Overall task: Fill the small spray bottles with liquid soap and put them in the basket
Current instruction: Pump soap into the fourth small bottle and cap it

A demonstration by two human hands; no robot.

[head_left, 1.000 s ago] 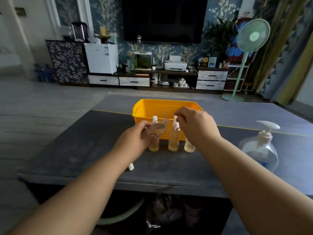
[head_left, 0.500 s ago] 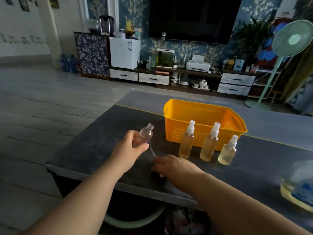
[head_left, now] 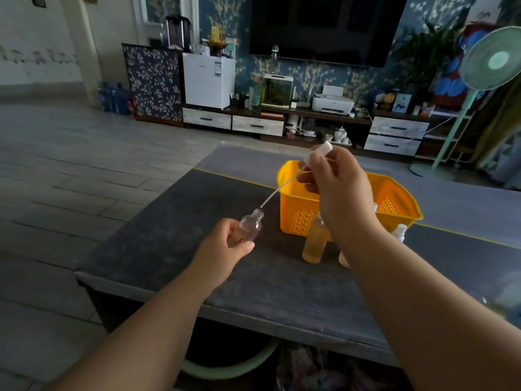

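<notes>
My left hand (head_left: 224, 249) grips a small clear spray bottle (head_left: 250, 225) with no cap, tilted, above the grey table (head_left: 174, 249). My right hand (head_left: 337, 193) is raised over the yellow basket (head_left: 296, 218) and pinches a white spray cap (head_left: 320, 153); the cap's thin tube (head_left: 277, 190) slants down to just above the bottle's open neck. Three capped bottles stand in front of the basket: a filled amber bottle (head_left: 314, 244) shows clearly, the other two bottles (head_left: 400, 231) are mostly hidden behind my right arm.
A blurred pump soap bottle (head_left: 507, 294) sits at the right edge of the table. The table's near edge (head_left: 253, 314) runs below my arms. Across the floor stand a TV cabinet (head_left: 282, 122) and a green fan (head_left: 490, 60).
My right hand picked the spray cap up from the table and lifted it above the basket. The tube end now hangs by the open neck of the bottle in my left hand.
</notes>
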